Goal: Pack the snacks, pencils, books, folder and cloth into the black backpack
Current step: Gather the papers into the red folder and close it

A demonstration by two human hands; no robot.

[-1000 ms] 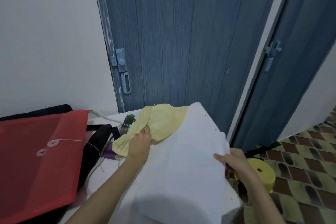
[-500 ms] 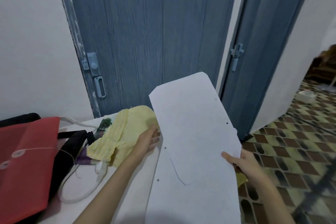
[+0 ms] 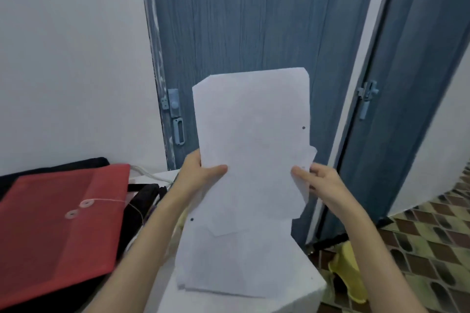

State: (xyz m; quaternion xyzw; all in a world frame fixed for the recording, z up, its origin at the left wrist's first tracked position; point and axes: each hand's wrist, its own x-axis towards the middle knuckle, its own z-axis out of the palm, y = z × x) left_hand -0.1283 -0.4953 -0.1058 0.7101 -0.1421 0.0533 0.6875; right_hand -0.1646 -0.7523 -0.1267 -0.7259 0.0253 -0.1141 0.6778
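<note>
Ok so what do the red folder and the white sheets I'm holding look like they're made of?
The red folder looks like thin, slightly translucent plastic with a matte sheen; it has a string and two round button discs as a closure. The white sheets, held upright by the left hand and right hand, look like plain matte paper: thin, flexing at the edges, with punched holes.

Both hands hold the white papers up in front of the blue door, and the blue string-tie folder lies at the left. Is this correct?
Not quite: the folder is red, not blue, as the head view shows. The rest holds: the left hand and right hand hold the white papers up before the blue door.
</note>
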